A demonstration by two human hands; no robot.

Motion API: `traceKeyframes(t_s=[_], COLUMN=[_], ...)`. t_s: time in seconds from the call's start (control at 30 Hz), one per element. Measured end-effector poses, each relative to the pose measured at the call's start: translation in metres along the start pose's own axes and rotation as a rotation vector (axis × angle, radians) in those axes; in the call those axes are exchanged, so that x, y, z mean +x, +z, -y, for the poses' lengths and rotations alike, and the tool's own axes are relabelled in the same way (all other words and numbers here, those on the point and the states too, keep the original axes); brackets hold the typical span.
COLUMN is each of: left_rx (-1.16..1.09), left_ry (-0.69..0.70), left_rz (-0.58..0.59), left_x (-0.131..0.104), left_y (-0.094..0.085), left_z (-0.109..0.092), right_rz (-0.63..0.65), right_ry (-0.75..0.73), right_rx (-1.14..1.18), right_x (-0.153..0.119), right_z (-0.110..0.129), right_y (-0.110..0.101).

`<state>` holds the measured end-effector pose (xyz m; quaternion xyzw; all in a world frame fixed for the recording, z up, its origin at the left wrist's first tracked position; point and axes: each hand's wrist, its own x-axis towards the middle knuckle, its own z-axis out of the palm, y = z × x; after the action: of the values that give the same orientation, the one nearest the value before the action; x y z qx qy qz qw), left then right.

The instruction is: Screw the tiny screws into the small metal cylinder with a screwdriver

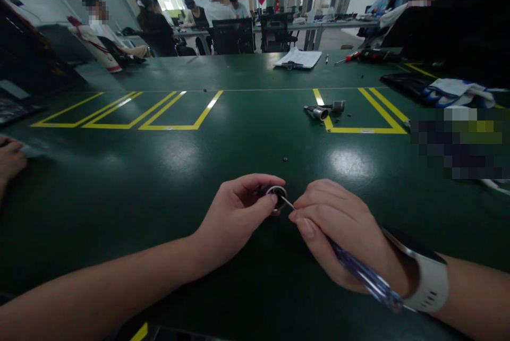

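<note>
Between the thumb and fingers of my left hand is a small round metal cup-shaped part, its open end turned toward my right side. My right hand grips a screwdriver with a clear bluish handle. The thin shaft points into the part's opening; the tip is hidden inside. Farther off on the table lie two similar metal cup-ended parts with dark stems, among several tiny dark pieces. One small nut-like piece rests just beyond my hands.
The green table carries yellow tape outlines. Toward the back are a clipboard with papers and a red-and-black tool. White-and-blue gloves lie at right. Another person's hand is at the left edge.
</note>
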<state>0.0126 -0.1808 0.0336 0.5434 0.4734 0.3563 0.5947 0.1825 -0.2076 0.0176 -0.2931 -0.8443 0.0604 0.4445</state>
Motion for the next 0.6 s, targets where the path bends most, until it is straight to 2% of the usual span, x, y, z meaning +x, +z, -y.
traceKeyframes(t_s=[0.23,0.6], left_rx=[0.071,0.068], left_ry=[0.025,0.032], left_rz=[-0.035,-0.024], left_x=[0.0,-0.0002], left_y=[0.002,0.0022], left_z=[0.0008,0.0002], right_rz=[0.022,0.033], right_ry=[-0.011,-0.05], right_rx=[0.008,-0.038], right_x=[0.0012,-0.0008], right_z=[0.0036,0.0044], right_y=[-0.0011,0.0012])
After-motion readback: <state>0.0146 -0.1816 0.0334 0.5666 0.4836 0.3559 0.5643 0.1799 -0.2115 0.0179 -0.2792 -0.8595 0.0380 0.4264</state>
